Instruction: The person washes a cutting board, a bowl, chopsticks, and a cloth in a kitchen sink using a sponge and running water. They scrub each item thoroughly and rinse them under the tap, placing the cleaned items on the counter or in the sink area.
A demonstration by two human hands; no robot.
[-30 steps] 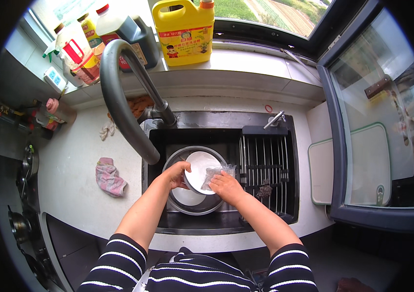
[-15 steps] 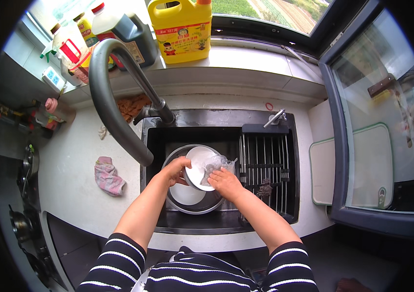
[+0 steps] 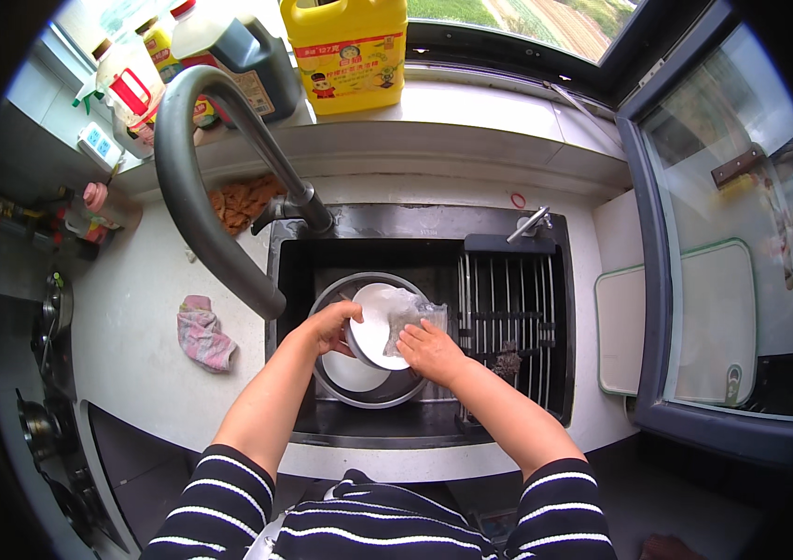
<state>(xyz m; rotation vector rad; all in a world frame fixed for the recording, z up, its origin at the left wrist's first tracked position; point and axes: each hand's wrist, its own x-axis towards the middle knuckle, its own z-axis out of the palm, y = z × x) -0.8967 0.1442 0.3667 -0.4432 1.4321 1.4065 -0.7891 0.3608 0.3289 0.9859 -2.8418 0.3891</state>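
My left hand (image 3: 329, 327) grips a white bowl (image 3: 373, 315) by its left rim, thumb on the inside edge, and the bowl is tilted. Pressed against the bowl's right side, my right hand (image 3: 430, 351) has its fingers on a crumpled, translucent, greyish sheet that looks like a plastic bag (image 3: 423, 318). Both hands are over a round metal basin (image 3: 376, 405) standing in the dark sink (image 3: 396, 220). Another white dish (image 3: 355, 373) lies in the basin below the held bowl. My right palm's underside is hidden.
A roll-out drying rack (image 3: 508, 317) spans the sink's right side, with a dark scouring pad (image 3: 507, 360) on it. The black faucet (image 3: 219, 205) arches over the left. A pink cloth (image 3: 204, 336) lies on the counter. A yellow jug (image 3: 348, 61) stands on the sill; an open window (image 3: 644, 261) is at right.
The right fingers and the crumpled sheet have shifted slightly on the bowl. The left hand keeps its hold, and the whole view has moved a little.
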